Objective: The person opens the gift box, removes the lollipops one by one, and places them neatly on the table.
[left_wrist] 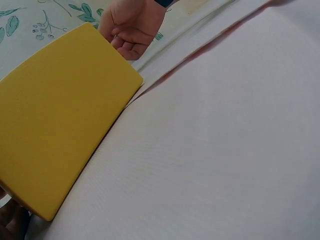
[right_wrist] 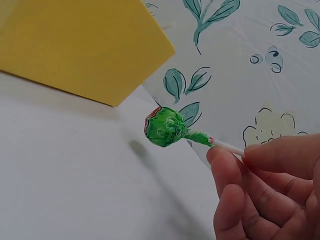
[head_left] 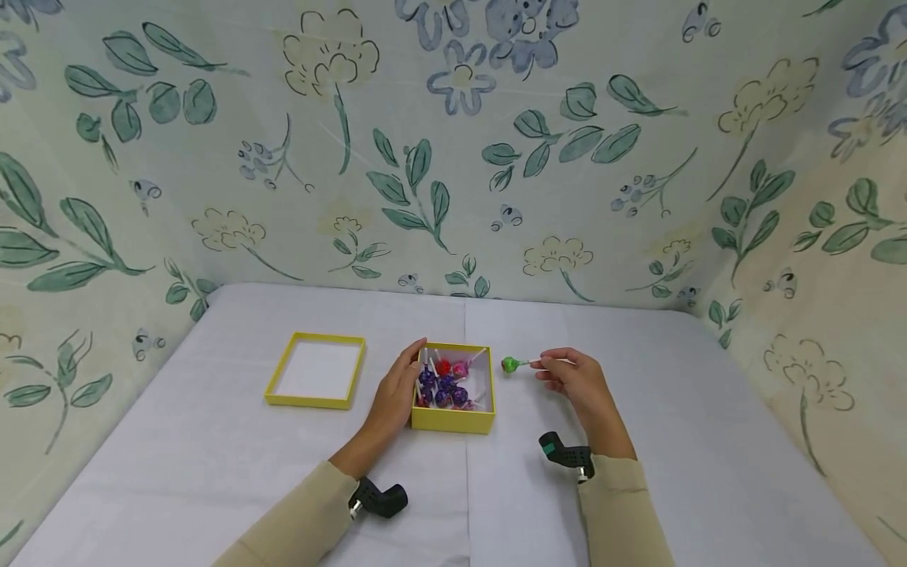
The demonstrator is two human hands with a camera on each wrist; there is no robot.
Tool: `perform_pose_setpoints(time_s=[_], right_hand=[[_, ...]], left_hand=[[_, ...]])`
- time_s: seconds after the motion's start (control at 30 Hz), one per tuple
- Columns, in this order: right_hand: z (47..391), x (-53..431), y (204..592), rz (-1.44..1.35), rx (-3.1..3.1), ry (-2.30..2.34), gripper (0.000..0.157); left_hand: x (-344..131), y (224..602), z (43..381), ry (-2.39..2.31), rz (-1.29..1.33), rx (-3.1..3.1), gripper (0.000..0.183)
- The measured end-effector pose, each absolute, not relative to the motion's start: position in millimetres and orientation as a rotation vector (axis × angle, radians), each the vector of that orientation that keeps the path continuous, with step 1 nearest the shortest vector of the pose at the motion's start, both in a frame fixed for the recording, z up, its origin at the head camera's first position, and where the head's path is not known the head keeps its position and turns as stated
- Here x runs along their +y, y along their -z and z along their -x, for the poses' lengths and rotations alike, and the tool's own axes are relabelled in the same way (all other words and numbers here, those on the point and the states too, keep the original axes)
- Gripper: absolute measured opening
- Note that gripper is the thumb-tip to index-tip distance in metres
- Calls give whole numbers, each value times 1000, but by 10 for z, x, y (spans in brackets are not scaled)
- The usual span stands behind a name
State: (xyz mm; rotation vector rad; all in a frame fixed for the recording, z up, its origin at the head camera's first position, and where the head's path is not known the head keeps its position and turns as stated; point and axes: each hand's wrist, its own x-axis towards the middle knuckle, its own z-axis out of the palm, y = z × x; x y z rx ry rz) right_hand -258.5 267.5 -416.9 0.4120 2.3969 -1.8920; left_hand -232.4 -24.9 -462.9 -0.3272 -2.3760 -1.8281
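Note:
A green-wrapped lollipop is pinched by its white stick between the thumb and fingers of my right hand. Its round head points left toward the box, held above the white cloth. My left hand rests along the left wall of an open yellow box, fingers extended toward its far corner. Inside lie several wrapped lollipops, mostly purple, with red and pink ones near the back. In the left wrist view the box's yellow wall hides most of the left hand; my right hand shows beyond it.
To the left of the box, a yellow-rimmed lid lies on the white tablecloth, white inside facing up. A floral curtain stands behind and at both sides. Each wrist carries a black camera.

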Motion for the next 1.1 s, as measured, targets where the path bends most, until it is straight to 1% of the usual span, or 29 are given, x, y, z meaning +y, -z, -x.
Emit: perform_pose_setpoints(time_s=[0.2, 0.43, 0.6, 1.1], right_hand=[[2597, 2679, 4218, -457, 2390, 1860, 28], [2610, 2697, 4248, -458, 2388, 1865, 31], [2615, 2692, 4267, -503, 2421, 1841, 28], [2619, 2713, 4351, -497, 2552, 1754, 22]], left_hand=[[-244, 4635, 2324, 1828, 324, -2385, 45], [-240, 4628, 2323, 1819, 328, -2386, 45], [-236, 4619, 2316, 1821, 316, -2392, 45], [-248, 4619, 2303, 1826, 334, -2389, 46]])
